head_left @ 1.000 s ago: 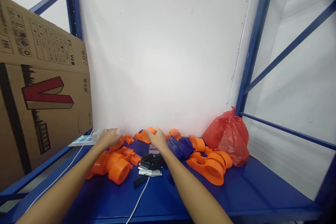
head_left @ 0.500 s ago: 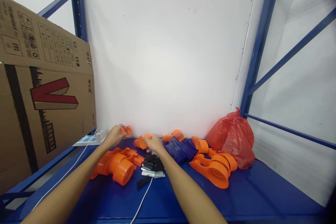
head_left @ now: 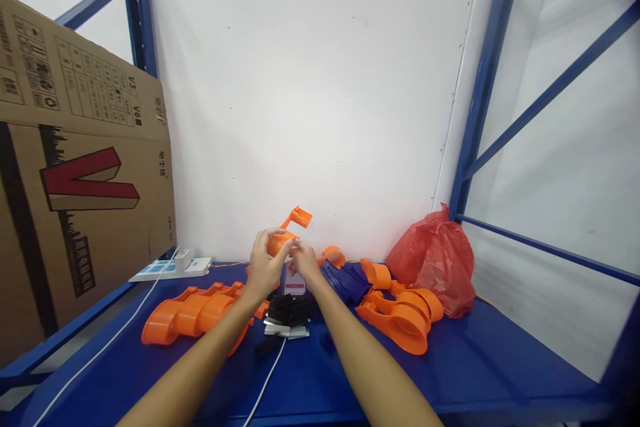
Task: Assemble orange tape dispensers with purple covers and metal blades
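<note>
Above the blue shelf [head_left: 450, 373], my left hand [head_left: 263, 263] and my right hand [head_left: 303, 260] meet, both closed on a small orange plastic part [head_left: 287, 232] whose flat tab sticks up to the right. Just behind the hands stands a phone [head_left: 293, 282] with a lit screen, propped on a pile of black blocks [head_left: 290, 310]. Under my left forearm, large orange plastic housings [head_left: 193, 310] lie on the shelf.
More orange housings [head_left: 403, 320] and dark blue curved pieces [head_left: 345, 278] lie to the right, beside a red plastic bag [head_left: 433, 260]. A large cardboard box [head_left: 75, 167] stands at left, with a white power strip [head_left: 173, 268] and cable [head_left: 100, 347]. Blue rack posts [head_left: 475, 100] frame a white wall.
Both hands rose from the shelf and came together. Each had picked up an orange piece; these are now held as one between them. The left orange housings have shifted leftward.
</note>
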### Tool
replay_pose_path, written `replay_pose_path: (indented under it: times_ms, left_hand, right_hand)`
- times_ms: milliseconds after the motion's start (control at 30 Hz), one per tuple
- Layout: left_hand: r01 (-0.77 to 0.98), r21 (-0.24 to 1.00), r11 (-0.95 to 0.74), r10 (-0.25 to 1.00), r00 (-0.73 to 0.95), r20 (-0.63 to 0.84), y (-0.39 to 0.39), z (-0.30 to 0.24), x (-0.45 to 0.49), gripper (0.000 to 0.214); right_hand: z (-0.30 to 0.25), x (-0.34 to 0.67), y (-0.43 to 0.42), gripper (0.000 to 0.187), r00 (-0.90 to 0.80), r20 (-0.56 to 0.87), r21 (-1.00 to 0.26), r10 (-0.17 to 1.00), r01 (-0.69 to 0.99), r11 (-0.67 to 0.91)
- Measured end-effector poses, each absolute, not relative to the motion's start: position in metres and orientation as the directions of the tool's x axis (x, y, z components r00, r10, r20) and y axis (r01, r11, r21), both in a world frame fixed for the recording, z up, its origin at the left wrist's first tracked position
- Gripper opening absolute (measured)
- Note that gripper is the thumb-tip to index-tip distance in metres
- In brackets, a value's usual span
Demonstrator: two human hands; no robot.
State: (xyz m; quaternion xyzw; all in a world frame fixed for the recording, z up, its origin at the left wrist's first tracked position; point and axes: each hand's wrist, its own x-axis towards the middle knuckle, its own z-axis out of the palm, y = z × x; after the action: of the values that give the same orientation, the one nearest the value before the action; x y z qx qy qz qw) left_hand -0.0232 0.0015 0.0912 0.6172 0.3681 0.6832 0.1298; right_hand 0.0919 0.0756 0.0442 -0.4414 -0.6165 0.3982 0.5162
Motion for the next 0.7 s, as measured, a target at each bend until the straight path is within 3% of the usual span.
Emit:
replay_pose_path:
  times_ms: [200, 400, 567, 700]
  left_hand:
    - [0.012, 0.779, -0.627, 0.755, -0.236, 0.612, 0.002, 0.057, 0.008, 0.033]
    - [-0.203, 0.813, -0.545, 0.828, 0.019, 0.56, -0.008, 0.035, 0.022, 0.044]
    - [-0.289, 0.859, -0.422, 0.892, 0.038, 0.451, -0.003, 0.026, 0.016, 0.051]
    - [-0.403, 0.894, -0.195, 0.929, 0.216, 0.3, 0.002, 0.016, 0.015, 0.061]
  right_hand:
    - [0.068, 0.149, 0.062, 0.041, 0.024, 0.365, -0.887, 0.931, -0.296, 0.355]
    - [0.056, 0.173, 0.052, 0.04, 0.171, 0.404, -0.904, 0.898, -0.076, 0.421]
    - [0.047, 0.176, 0.049, 0.038, 0.069, 0.409, -0.907, 0.91, -0.081, 0.414]
    - [0.039, 0.166, 0.045, 0.036, 0.022, 0.521, -0.852, 0.853, 0.076, 0.519]
